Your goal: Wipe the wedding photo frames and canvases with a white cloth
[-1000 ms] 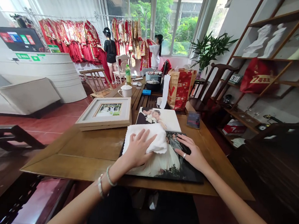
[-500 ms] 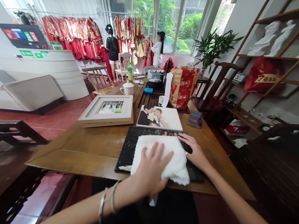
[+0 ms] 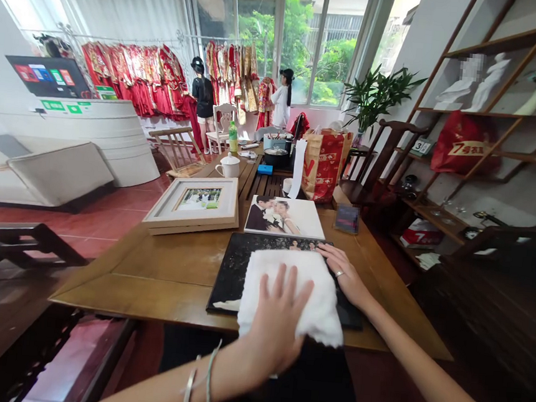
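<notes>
A dark frameless wedding photo panel (image 3: 231,273) lies flat at the near edge of the wooden table (image 3: 172,268). A white folded cloth (image 3: 320,299) covers most of it. My left hand (image 3: 276,327) lies flat on the cloth with fingers stretched out, pressing it down. My right hand (image 3: 343,276), wearing a ring, rests open on the panel's right side beside the cloth. A second wedding photo panel (image 3: 285,218) lies just beyond, and a cream framed photo (image 3: 195,204) lies to its left.
Farther along the table stand a red patterned bag (image 3: 322,162), a white teapot (image 3: 228,166), a green bottle (image 3: 233,136) and a small card (image 3: 347,219). Two people stand at racks of red garments (image 3: 133,80) by the window. Shelves (image 3: 478,157) and a wooden chair line the right.
My left hand has drawn the cloth from the panel's upper left down and to the right, toward the table's near edge. My right hand has stayed on the panel's right side.
</notes>
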